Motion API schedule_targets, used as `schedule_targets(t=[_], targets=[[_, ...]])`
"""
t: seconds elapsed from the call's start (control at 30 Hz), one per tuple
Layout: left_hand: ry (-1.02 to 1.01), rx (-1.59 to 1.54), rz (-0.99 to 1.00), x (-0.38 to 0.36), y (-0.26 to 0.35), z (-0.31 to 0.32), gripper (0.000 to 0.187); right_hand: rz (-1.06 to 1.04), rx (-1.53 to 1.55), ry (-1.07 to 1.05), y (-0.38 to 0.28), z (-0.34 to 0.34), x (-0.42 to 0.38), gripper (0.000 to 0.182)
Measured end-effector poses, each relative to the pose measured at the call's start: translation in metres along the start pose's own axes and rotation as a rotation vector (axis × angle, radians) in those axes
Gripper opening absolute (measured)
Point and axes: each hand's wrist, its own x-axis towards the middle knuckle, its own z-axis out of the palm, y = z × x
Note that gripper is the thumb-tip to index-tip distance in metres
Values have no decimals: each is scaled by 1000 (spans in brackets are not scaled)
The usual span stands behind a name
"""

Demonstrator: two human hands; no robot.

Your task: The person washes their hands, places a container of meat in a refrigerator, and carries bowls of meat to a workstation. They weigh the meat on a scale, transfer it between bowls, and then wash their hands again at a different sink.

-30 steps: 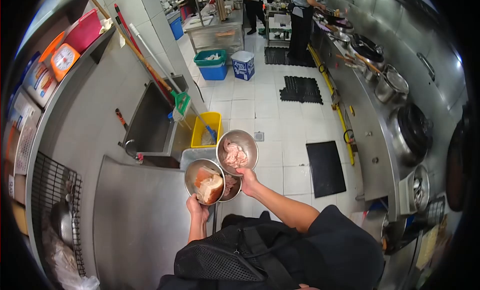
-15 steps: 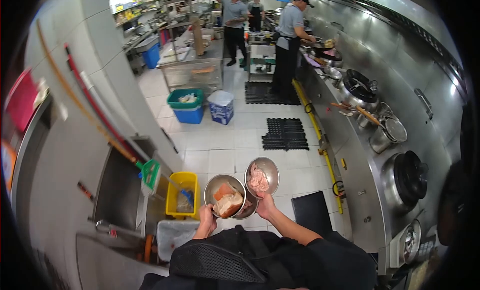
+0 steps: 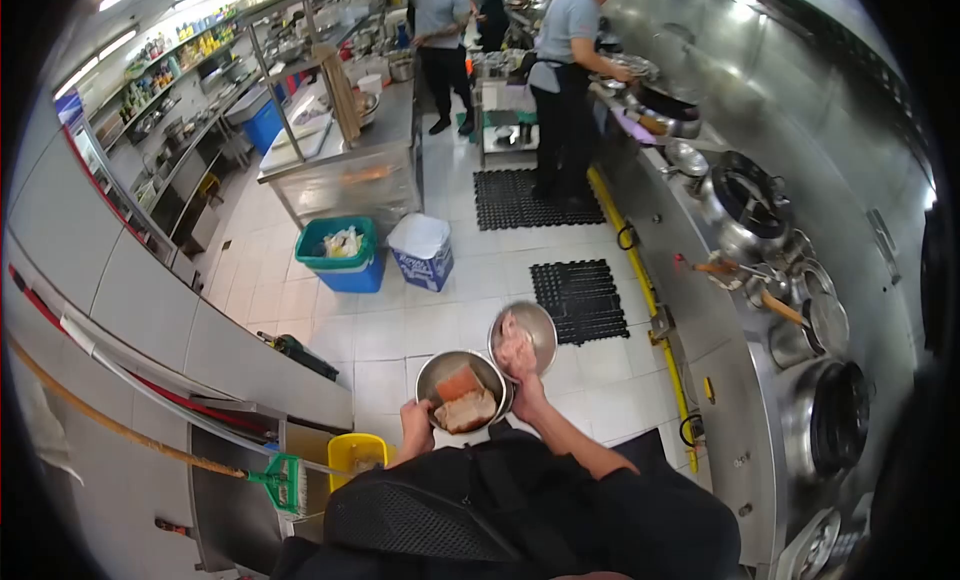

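My left hand [image 3: 417,424] grips the left rim of a metal bowl [image 3: 428,372], its fingers closed round the edge. Inside this bowl lie an orange-brown piece [image 3: 459,382] and a paler chunk of meat [image 3: 468,411]. My right hand [image 3: 528,397] holds the lower edge of a second metal bowl [image 3: 543,330], tilted beside the first one. Pale pink meat [image 3: 514,345] sits in that second bowl. Both bowls are held over the floor in front of my body, their rims close together.
Ahead stand a teal-topped bin [image 3: 345,272] and a white-and-blue box [image 3: 421,257]. Black mats [image 3: 578,300] lie on the tiles. A steel counter with pots [image 3: 745,195] runs along the right, where a co-worker [image 3: 568,60] stands. A green brush [image 3: 287,483] and yellow bucket [image 3: 345,446] are lower left.
The view has moved forward and turned, so the bins, mats and co-workers appear nearer. Both bowls are still in my hands; the yellow bucket has slid lower in view.
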Motion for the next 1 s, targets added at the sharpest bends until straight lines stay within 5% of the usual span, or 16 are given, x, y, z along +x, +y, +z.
schedule_targets(t=[0.23,0.43,0.5,0.53,0.63,1.0], targets=[[158,-49,74,150,123,49,12,141,-70,-181,-52,119,198,44],[115,-106,106,345,218,77,9,60,-59,-164,-91,231,356,41],[80,-2,92,398,251,87,8,-177,-27,-90,-105,279,383,42],[77,-5,76,417,265,93,8,3,-21,-201,-113,268,432,43],[68,44,160,480,336,136,10,-171,-15,-188,-144,329,488,41],[165,119,300,722,468,211,17,-147,-17,-284,-230,480,745,33]])
